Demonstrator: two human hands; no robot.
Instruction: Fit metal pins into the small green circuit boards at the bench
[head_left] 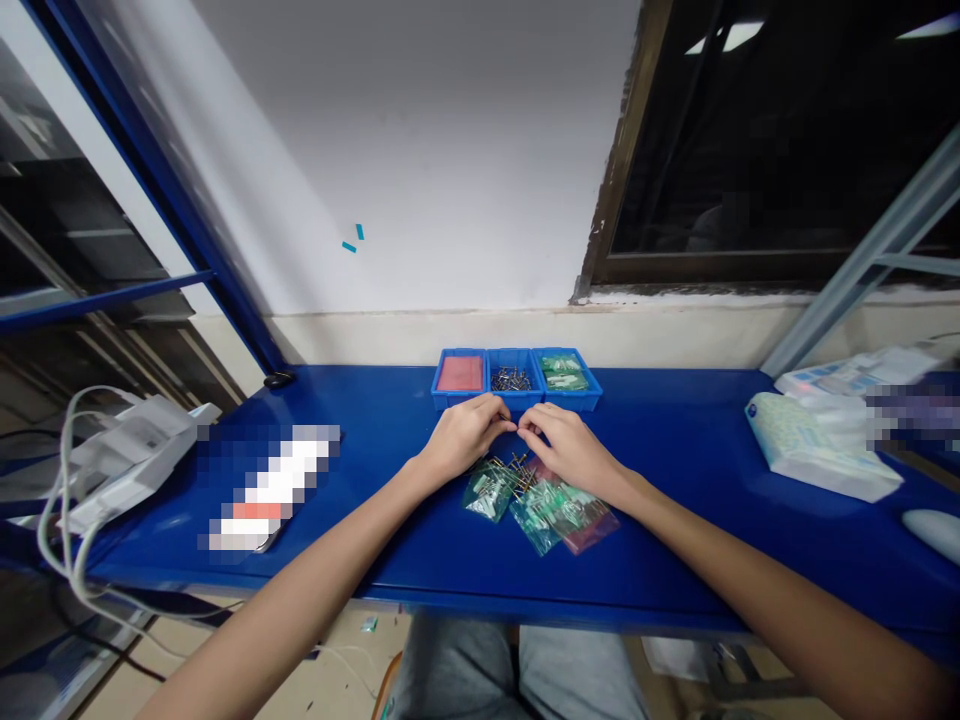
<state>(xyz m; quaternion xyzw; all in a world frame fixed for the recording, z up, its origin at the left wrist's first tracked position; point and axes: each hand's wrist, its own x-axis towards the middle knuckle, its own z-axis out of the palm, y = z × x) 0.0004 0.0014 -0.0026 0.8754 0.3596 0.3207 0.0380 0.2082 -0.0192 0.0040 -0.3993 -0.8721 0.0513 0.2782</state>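
My left hand (pixel 466 433) and my right hand (pixel 564 440) meet close together over the blue table, just in front of three blue bins. Both are closed in a pinch, fingertips nearly touching; whatever lies between them is too small to make out. Below them lie a small green bag (pixel 490 492) with pale pieces in it, a loose pile of metal screws (pixel 519 472) and more green bags (pixel 541 515) on top of a pink bag (pixel 589 535). Of the bins, the left one holds pink bags (pixel 460 373), the middle one metal screws (pixel 511 379), the right one green bags (pixel 562 373).
A power strip with white cables (pixel 139 455) sits at the table's left, beside a blurred-out flat object (pixel 274 490). At the right are a tissue pack (pixel 817 445) and a white rounded object (pixel 934 532). A wall (pixel 450 180) rises behind the blue table (pixel 390 540).
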